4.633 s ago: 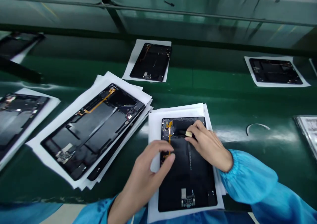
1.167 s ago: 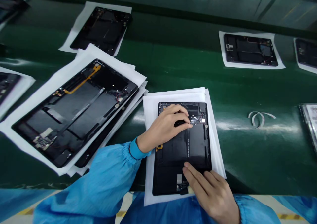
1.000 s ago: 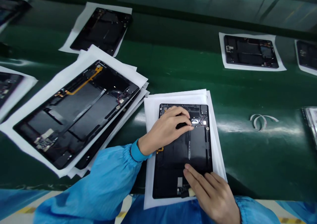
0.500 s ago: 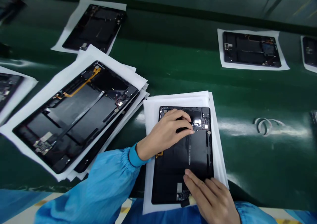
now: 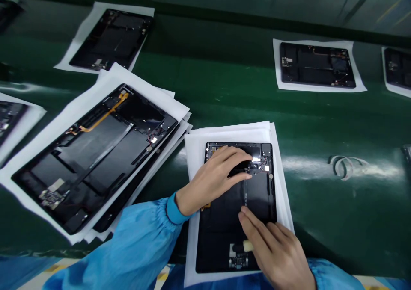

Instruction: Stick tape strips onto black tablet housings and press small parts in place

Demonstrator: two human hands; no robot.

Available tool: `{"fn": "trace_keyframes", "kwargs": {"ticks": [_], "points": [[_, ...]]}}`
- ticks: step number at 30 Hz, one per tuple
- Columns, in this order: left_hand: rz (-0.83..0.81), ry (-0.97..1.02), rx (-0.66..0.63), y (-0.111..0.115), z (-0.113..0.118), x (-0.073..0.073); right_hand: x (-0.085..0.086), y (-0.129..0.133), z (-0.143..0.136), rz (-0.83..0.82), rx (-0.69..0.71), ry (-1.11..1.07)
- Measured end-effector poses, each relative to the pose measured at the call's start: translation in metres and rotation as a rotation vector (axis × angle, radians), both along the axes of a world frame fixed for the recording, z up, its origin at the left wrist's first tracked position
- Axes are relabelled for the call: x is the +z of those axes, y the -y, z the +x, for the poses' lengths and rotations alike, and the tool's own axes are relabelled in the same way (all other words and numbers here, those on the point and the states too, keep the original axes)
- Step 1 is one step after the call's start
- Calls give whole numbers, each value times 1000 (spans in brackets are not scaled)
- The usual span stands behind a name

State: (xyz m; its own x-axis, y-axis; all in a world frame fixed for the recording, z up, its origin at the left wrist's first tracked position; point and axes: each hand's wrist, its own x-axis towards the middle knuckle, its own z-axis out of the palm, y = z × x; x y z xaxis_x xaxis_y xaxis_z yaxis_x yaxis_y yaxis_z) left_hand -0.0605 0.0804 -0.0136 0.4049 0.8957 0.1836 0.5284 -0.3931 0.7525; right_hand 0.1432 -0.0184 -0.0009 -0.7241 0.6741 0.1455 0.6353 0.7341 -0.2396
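A black tablet back housing (image 5: 221, 234) lies on white sheets in front of me. My left hand (image 5: 221, 174) arches over its upper part, thumb and fingers apart, the tips near the upper end of a thin ribbon cable (image 5: 245, 192). Nothing shows between them. My right hand (image 5: 272, 243) rests over the lower right, its index and middle fingers stretched out together onto the cable's lower part. Under its curled fingers sticks out a cream-coloured tool with a black end (image 5: 239, 247); the rest is hidden. A small circuit board (image 5: 238, 261) sits at the housing's bottom edge.
On the left stands a stack of housings on white sheets, the top housing (image 5: 96, 153) showing an orange flex cable (image 5: 102, 118). More housings on sheets lie farther back, such as one (image 5: 317, 65) at right. Curled pale strips (image 5: 343, 167) lie on the green table (image 5: 346, 221).
My right hand has slid up along the ribbon cable, carrying the cream tool with it. My left fingers have spread wider apart. The view has shifted slightly.
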Motion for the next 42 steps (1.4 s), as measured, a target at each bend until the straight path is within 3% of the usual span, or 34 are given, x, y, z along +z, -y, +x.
{"fn": "trace_keyframes", "kwargs": {"ticks": [4,8,12,15,17,19,22,25,27,30,32,34,36,39,42], "points": [[50,113,277,15,-7,16,-1,-31,-15,-52,-119,4],[5,-192,532,62,-34,17,1,-52,-17,-171,-197,-145],[-68,-459,594,120,-49,2,2,-55,3,-185,-336,-403],[-151,-336,589,143,-40,-5,-4,-54,23,-163,-528,-384],[-214,-198,612,146,-32,-6,-11,-54,32,-205,-567,-311],[-224,-162,692,143,-29,-7,-17,-54,35,-251,-541,-270],[-176,-345,797,134,-34,-9,-21,-53,33,-262,-521,-247],[-205,-394,739,126,-37,-8,-21,-53,30,-246,-520,-228],[-215,-263,716,124,-33,-5,-22,-52,29,-224,-513,-229],[-204,-35,784,128,-17,4,-24,-52,28,-206,-499,-252],[-279,109,794,133,-4,11,-25,-51,29,-217,-490,-264],[-371,231,778,135,5,20,-26,-51,30,-250,-495,-283],[-354,290,787,126,5,34,-25,-51,33,-298,-515,-340],[-104,233,790,80,-19,63,-26,-51,36,-334,-566,-451],[104,90,752,-8,-61,86,-30,-50,35,-314,-573,-501]]}}
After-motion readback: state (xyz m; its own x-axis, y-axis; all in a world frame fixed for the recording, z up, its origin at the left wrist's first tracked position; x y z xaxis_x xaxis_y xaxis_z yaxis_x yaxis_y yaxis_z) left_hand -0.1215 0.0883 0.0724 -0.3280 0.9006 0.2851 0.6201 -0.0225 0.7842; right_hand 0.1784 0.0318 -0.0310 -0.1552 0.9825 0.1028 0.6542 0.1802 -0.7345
